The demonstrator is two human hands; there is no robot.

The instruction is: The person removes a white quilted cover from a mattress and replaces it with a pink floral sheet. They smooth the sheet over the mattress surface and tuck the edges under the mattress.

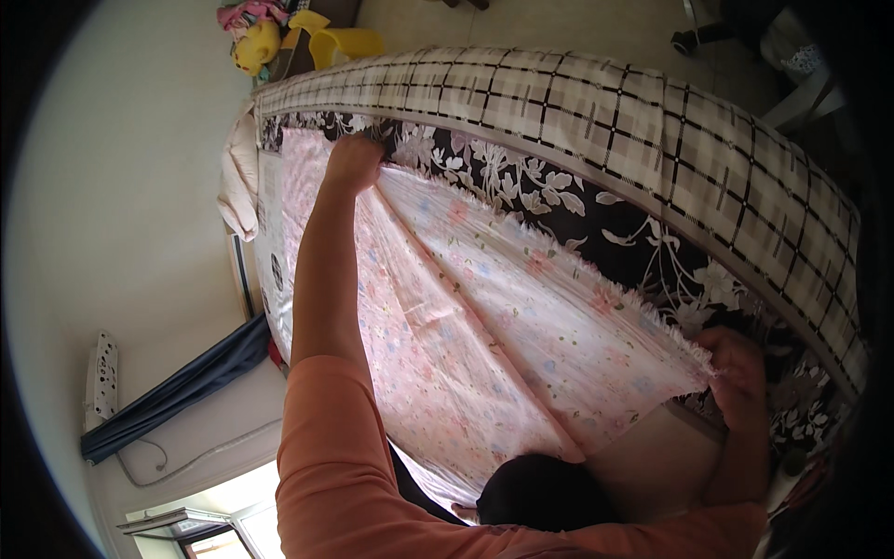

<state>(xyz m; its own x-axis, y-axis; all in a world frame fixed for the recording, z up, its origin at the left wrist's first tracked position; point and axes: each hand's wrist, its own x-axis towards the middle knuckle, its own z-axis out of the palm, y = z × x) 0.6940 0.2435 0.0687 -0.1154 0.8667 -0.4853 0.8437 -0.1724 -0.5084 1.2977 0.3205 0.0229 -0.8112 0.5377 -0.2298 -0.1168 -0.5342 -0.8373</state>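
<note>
A pale pink floral cloth (447, 335) with a frayed edge is drawn out between my two hands. My left hand (355, 164) is closed on its edge in the upper middle of the view, with folds fanning out from the grip. At the right, my right hand (735, 377) holds the frayed corner between its fingers; this hand is in shadow. Light comes through the cloth. Under and beside it lies a black bedcover (607, 216) with white and grey flowers. Orange sleeves cover both upper arms.
A checked fabric border (594, 112) runs along the far side of the bed. Beyond it are a yellow plush toy (257, 47), a yellow container (342, 45) and a wheeled chair base (698, 36). A dark rounded shape (545, 489) is low in view; a dark blue curtain (181, 384) hangs left.
</note>
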